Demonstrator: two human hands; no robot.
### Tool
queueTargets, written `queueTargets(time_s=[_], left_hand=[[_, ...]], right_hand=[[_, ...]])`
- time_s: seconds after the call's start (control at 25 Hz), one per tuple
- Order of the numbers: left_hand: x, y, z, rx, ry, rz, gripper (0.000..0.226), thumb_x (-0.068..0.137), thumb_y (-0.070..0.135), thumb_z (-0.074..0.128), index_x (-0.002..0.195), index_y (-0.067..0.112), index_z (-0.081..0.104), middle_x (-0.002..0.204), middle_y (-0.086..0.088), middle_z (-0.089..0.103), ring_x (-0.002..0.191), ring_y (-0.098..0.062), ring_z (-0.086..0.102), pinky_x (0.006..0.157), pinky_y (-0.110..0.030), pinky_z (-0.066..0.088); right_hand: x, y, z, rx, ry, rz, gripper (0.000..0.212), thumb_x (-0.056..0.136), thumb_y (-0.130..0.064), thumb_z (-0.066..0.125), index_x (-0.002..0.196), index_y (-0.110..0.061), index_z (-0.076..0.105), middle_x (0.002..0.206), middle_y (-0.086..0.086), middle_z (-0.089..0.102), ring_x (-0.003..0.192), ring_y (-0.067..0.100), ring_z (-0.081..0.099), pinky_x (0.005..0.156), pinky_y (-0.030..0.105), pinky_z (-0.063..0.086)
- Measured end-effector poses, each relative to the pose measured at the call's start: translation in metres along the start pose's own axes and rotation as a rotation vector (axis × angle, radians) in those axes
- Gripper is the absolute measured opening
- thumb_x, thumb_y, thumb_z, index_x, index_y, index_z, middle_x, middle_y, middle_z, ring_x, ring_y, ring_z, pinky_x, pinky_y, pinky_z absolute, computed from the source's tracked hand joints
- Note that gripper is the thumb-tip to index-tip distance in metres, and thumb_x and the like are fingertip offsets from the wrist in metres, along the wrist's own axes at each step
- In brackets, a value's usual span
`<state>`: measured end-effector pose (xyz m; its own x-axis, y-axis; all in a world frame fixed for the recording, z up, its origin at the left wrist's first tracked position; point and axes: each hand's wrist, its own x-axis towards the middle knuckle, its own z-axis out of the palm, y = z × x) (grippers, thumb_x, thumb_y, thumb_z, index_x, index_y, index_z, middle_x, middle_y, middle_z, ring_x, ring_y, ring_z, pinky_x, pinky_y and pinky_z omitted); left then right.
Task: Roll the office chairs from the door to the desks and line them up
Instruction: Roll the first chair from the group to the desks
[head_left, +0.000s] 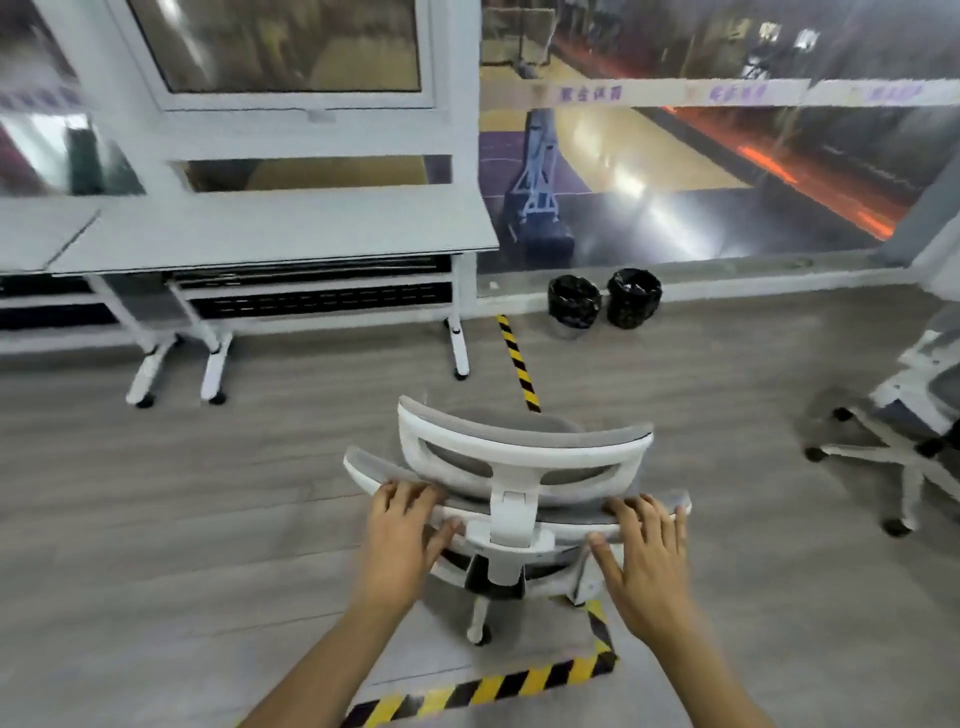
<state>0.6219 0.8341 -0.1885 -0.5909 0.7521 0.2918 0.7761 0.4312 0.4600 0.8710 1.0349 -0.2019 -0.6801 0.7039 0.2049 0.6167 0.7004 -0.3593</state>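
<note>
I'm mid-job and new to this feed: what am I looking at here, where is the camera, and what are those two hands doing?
There is no machine here. A person wears one wide-angle camera on the head, looking forward and down, so you see their own bare arms. The left hand and right hand both rest on the top edge of the backrest of a white-framed office chair with grey mesh, fingers curled over it, thumbs behind. Ahead to the left stands a white desk on castor legs against the window. Two black-lined waste bins sit by the glass wall. A second white and grey office chair stands at the right. Yellow-and-black hazard tape marks the grey wood-look floor.
</note>
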Motion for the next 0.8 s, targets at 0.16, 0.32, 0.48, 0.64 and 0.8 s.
queueTargets(time_s=[0.16, 0.32, 0.48, 0.64, 0.8], left_hand=[[-0.066, -0.12, -0.08, 0.037, 0.133, -0.148, 0.034, 0.093, 0.051, 0.052, 0.111, 0.026, 0.066, 0.112, 0.002, 0.059, 0.11, -0.027, 0.048, 0.098, -0.04, 0.043], [-0.126, -0.229, -0.156, 0.077, 0.259, -0.282, 0.03, 0.093, 0.047, 0.055, 0.105, 0.022, 0.065, 0.109, 0.0, 0.058, 0.11, -0.028, 0.048, 0.104, -0.032, 0.032], [-0.177, -0.334, -0.229, 0.146, 0.369, -0.399, 0.03, 0.094, 0.046, 0.057, 0.103, 0.018, 0.066, 0.103, -0.003, 0.058, 0.107, -0.031, 0.051, 0.101, -0.041, 0.039], [-0.215, -0.431, -0.298, 0.217, 0.464, -0.512, 0.026, 0.094, 0.043, 0.061, 0.106, 0.02, 0.065, 0.103, 0.0, 0.057, 0.107, -0.026, 0.051, 0.102, -0.038, 0.04], [-0.246, -0.521, -0.365, 0.253, 0.518, -0.716, 0.028, 0.091, 0.043, 0.064, 0.11, 0.023, 0.065, 0.114, 0.004, 0.059, 0.119, -0.027, 0.046, 0.104, -0.038, 0.041]], right_hand=[[0.008, -0.138, 0.061, 0.023, -0.061, -0.171, 0.058, 0.099, -0.062, 0.034, 0.133, -0.02, 0.055, 0.137, 0.001, 0.049, 0.142, 0.028, 0.036, 0.123, 0.055, 0.008], [0.02, -0.275, 0.116, 0.054, -0.127, -0.349, 0.051, 0.099, -0.06, 0.039, 0.131, -0.022, 0.053, 0.135, -0.002, 0.049, 0.141, 0.026, 0.036, 0.124, 0.053, 0.004], [0.034, -0.414, 0.174, 0.146, -0.189, -0.527, 0.049, 0.098, -0.06, 0.041, 0.13, -0.025, 0.053, 0.134, -0.005, 0.049, 0.14, 0.022, 0.037, 0.124, 0.052, 0.004], [0.055, -0.555, 0.238, 0.232, -0.209, -0.695, 0.049, 0.097, -0.06, 0.042, 0.128, -0.024, 0.055, 0.13, -0.007, 0.051, 0.137, 0.021, 0.039, 0.125, 0.049, 0.002], [0.072, -0.696, 0.296, 0.277, -0.259, -0.811, 0.043, 0.096, -0.058, 0.048, 0.125, -0.027, 0.055, 0.126, -0.008, 0.05, 0.137, 0.019, 0.038, 0.124, 0.054, 0.008]])
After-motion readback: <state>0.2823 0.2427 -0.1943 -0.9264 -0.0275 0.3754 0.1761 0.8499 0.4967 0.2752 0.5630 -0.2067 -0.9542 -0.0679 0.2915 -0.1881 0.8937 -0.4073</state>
